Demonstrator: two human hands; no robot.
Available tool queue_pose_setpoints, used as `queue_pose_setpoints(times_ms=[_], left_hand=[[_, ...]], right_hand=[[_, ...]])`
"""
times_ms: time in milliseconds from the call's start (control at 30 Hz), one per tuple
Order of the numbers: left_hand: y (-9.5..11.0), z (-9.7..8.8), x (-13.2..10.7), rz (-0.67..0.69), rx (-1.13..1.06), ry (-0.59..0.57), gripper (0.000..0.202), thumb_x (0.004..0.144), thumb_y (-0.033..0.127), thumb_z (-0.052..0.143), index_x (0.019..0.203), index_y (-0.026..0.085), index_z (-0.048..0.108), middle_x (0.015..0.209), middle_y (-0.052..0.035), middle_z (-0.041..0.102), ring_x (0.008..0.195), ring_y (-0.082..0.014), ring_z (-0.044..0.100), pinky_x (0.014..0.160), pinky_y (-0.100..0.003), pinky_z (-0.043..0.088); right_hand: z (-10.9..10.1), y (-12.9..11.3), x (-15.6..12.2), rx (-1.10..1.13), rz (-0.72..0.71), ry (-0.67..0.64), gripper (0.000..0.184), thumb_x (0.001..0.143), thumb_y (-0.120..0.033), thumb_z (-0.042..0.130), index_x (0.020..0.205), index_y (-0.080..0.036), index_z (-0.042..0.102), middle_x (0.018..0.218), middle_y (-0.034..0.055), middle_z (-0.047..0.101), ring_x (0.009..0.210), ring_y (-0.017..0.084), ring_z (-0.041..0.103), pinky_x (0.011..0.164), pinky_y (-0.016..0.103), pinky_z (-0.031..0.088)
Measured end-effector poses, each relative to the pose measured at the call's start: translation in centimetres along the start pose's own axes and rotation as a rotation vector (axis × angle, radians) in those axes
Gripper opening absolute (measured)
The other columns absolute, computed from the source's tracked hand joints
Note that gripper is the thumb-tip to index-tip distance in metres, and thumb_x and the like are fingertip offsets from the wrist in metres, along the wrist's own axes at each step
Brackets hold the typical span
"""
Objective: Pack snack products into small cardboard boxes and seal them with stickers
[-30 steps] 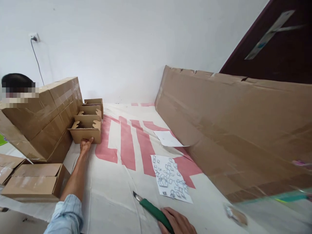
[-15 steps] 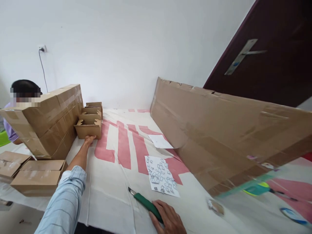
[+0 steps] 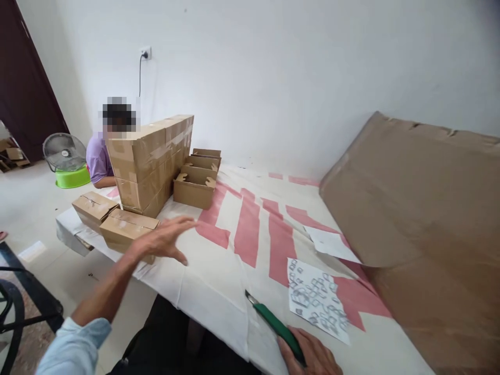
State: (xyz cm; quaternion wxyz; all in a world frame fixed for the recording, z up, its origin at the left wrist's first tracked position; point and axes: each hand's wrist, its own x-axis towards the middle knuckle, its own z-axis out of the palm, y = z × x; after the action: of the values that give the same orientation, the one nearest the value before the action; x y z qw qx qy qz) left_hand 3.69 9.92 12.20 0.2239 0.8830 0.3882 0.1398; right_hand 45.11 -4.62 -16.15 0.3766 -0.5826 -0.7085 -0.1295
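Note:
My left hand (image 3: 167,239) hangs over the near left of the table with its fingers apart and nothing in them. It is close to a closed cardboard box (image 3: 127,226) at the table edge. In my right hand (image 3: 310,354), low in the view, is a green utility knife (image 3: 277,328), its blade pointing up and left. Beside the knife, a white sheet with dark drawn shapes (image 3: 318,297) lies on the cloth. Farther off, open cardboard boxes (image 3: 194,195) stand in a row along a stack of taped boxes (image 3: 150,166).
A large cardboard panel (image 3: 429,219) stands along the right side. The table has a white cloth with red print (image 3: 211,276). Another person (image 3: 99,159) sits behind the stack, near a fan (image 3: 65,152). A second closed box (image 3: 91,208) lies at the left edge.
My left hand has let go of the nearest open box and drawn back toward me, fingers spread. The view has swung left. My right hand still holds the knife.

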Motion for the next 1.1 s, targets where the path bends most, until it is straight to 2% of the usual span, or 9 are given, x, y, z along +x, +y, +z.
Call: queue_pose_setpoints(times_ms=[133, 300, 400, 533, 700, 800, 867, 967, 1100], left_hand=[[-5.1, -5.4, -3.8, -0.304, 0.306, -0.217, 0.119, 0.065, 0.042, 0.094, 0.165, 0.026, 0.030, 0.171, -0.0194, 0.032, 0.160, -0.0413, 0.028, 0.125, -0.061, 0.028], [-9.8, -6.1, -5.6, -0.364, 0.463, -0.190, 0.109, 0.061, 0.026, 0.087, 0.159, 0.021, 0.040, 0.162, -0.0233, 0.044, 0.154, -0.0474, 0.034, 0.121, -0.064, 0.030], [-9.6, -4.4, -5.1, -0.241, 0.333, -0.076, 0.098, 0.061, 0.030, 0.087, 0.152, 0.026, 0.051, 0.148, -0.0159, 0.057, 0.140, -0.0428, 0.052, 0.120, -0.054, 0.034], [-4.9, 0.5, -2.0, -0.091, 0.171, -0.002, 0.089, 0.066, 0.052, 0.091, 0.145, 0.028, 0.059, 0.138, -0.0143, 0.065, 0.127, -0.0414, 0.062, 0.117, -0.054, 0.035], [0.2, 2.2, -0.5, 0.081, -0.119, 0.199, 0.102, 0.072, 0.061, 0.089, 0.159, 0.030, 0.045, 0.163, -0.0154, 0.048, 0.151, -0.0424, 0.043, 0.125, -0.057, 0.029], [-2.0, 0.6, -3.1, -0.028, -0.314, 0.345, 0.111, 0.072, 0.060, 0.090, 0.164, 0.028, 0.038, 0.170, -0.0134, 0.040, 0.157, -0.0386, 0.037, 0.128, -0.054, 0.029], [-4.7, 0.9, -5.0, -0.130, -0.468, 0.285, 0.117, 0.067, 0.054, 0.093, 0.165, 0.028, 0.034, 0.169, -0.0150, 0.041, 0.158, -0.0379, 0.035, 0.125, -0.055, 0.035], [-8.1, 4.3, -6.5, -0.252, -0.621, 0.131, 0.125, 0.056, 0.045, 0.098, 0.164, 0.026, 0.037, 0.170, -0.0200, 0.038, 0.158, -0.0409, 0.034, 0.122, -0.059, 0.039], [-9.2, 10.1, -5.5, -0.237, -0.714, 0.070, 0.127, 0.056, 0.037, 0.095, 0.166, 0.026, 0.032, 0.172, -0.0184, 0.035, 0.161, -0.0398, 0.029, 0.123, -0.055, 0.039]], right_hand=[[-0.2, -0.4, 0.3, -0.020, 0.032, -0.014, 0.051, 0.105, -0.061, 0.042, 0.112, -0.019, 0.069, 0.105, 0.0153, 0.075, 0.096, 0.032, 0.069, 0.085, 0.045, 0.052], [-0.3, -0.7, 0.6, -0.039, 0.046, -0.037, 0.050, 0.106, -0.060, 0.044, 0.112, -0.018, 0.070, 0.106, 0.0152, 0.074, 0.096, 0.030, 0.068, 0.086, 0.042, 0.052], [-0.3, -0.7, 0.6, -0.038, 0.065, -0.041, 0.050, 0.106, -0.060, 0.044, 0.112, -0.018, 0.070, 0.107, 0.0154, 0.074, 0.096, 0.031, 0.067, 0.086, 0.043, 0.051], [-0.3, -0.7, 0.5, -0.034, 0.073, -0.053, 0.048, 0.106, -0.059, 0.045, 0.113, -0.018, 0.070, 0.107, 0.0152, 0.074, 0.097, 0.031, 0.066, 0.089, 0.044, 0.051], [-0.6, -0.6, 0.2, 0.015, 0.081, -0.076, 0.048, 0.105, -0.059, 0.046, 0.114, -0.017, 0.069, 0.108, 0.0163, 0.073, 0.102, 0.032, 0.067, 0.092, 0.046, 0.051], [-0.7, -0.6, 0.1, 0.018, 0.119, -0.082, 0.051, 0.105, -0.060, 0.045, 0.114, -0.017, 0.070, 0.109, 0.0172, 0.073, 0.102, 0.032, 0.066, 0.092, 0.047, 0.051], [-0.7, -0.6, 0.0, 0.010, 0.116, -0.072, 0.051, 0.105, -0.060, 0.046, 0.115, -0.016, 0.070, 0.109, 0.0171, 0.073, 0.101, 0.031, 0.066, 0.092, 0.046, 0.050], [-0.7, -0.5, -0.1, -0.002, 0.085, -0.064, 0.046, 0.105, -0.056, 0.049, 0.116, -0.016, 0.070, 0.110, 0.0166, 0.073, 0.101, 0.030, 0.065, 0.091, 0.044, 0.050], [-0.9, -0.5, 0.0, -0.026, 0.066, -0.072, 0.042, 0.105, -0.052, 0.051, 0.117, -0.016, 0.069, 0.109, 0.0162, 0.073, 0.100, 0.031, 0.066, 0.092, 0.045, 0.051]])
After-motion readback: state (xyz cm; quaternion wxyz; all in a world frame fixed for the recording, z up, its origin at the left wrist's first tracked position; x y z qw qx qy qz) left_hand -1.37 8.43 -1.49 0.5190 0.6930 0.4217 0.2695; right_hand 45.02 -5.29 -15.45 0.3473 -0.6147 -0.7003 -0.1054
